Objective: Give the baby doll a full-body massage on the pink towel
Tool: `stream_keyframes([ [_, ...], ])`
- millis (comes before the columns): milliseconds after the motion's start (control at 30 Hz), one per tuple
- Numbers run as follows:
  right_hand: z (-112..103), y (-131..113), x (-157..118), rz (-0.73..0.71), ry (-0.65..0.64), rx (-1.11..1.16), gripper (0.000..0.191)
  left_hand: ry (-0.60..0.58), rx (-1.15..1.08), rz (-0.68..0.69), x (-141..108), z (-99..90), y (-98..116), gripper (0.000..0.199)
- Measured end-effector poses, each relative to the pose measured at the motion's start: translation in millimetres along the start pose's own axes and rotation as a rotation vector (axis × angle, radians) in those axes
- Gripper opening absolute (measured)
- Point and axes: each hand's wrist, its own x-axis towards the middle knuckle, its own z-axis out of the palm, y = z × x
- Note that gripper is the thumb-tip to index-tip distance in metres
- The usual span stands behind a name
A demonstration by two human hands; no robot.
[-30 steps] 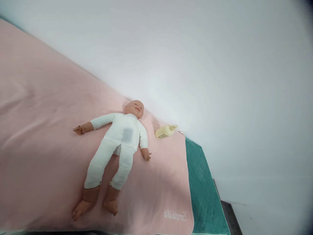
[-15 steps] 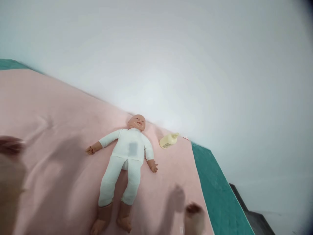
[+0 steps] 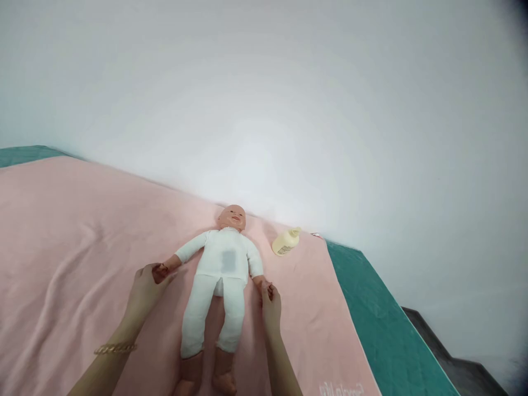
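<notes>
A baby doll (image 3: 225,258) in a white cloth body lies on its back on a pink blanket (image 3: 103,220), its arms spread out. On the left, my left hand (image 3: 146,289), with a gold bracelet (image 3: 115,348) at the wrist, has its fingers closed round one of the doll's hands. My right hand (image 3: 271,305) pinches the doll's other hand between thumb and fingers. A grey patch (image 3: 229,261) marks the doll's chest. Both doll hands are partly hidden by my fingers.
A pale yellow bottle (image 3: 285,242) lies tilted or stands beside the doll's head; I cannot tell which. Green quilted bedding (image 3: 371,308) shows past the blanket's right edge. A white wall (image 3: 264,110) rises behind, and a dark edge (image 3: 454,357) sits at lower right.
Both my hands, blurred and apart from the doll before, have come inward and taken hold of its hands. The doll and bottle appear slightly lower and further right in view.
</notes>
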Motion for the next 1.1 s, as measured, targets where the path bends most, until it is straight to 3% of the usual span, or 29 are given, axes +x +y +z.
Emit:
stream_keyframes([
  [167, 3.0, -6.8, -7.1, -0.046, 0.009, 0.082, 0.033, -0.036, -0.039, -0.052, -5.0, -1.2, -3.0, 0.036],
  [300, -0.5, -12.9, -2.0, -0.057, 0.026, 0.149, 0.039, 0.029, -0.092, -0.077, -7.0, -3.6, 2.6, 0.037],
  [433, -6.5, -25.8, 16.0, -0.090, 0.098, 0.160, 0.052, 0.143, -0.120, -0.032, -0.2, -13.0, 22.7, 0.041],
  [567, -3.2, -48.7, 49.4, -0.159, 0.091, 0.173, 0.049, 0.213, -0.213, 0.103, 28.7, -12.8, 57.3, 0.039],
  [733, 28.0, -76.9, 102.3, -0.249, 0.033, 0.245, 0.048, 0.212, -0.371, 0.233, 86.8, 31.6, 103.0, 0.032],
  [833, 47.7, -88.8, 130.8, -0.227, 0.001, 0.261, 0.045, 0.118, -0.430, 0.248, 117.2, 62.6, 120.1, 0.028],
  [933, 60.5, -94.4, 153.0, -0.164, -0.044, 0.247, 0.036, -0.042, -0.457, 0.250, 139.7, 81.9, 126.2, 0.028],
  [1100, 71.8, -90.1, 171.8, -0.046, -0.090, 0.177, 0.030, -0.250, -0.456, 0.186, 160.3, 94.6, 117.9, 0.028],
])
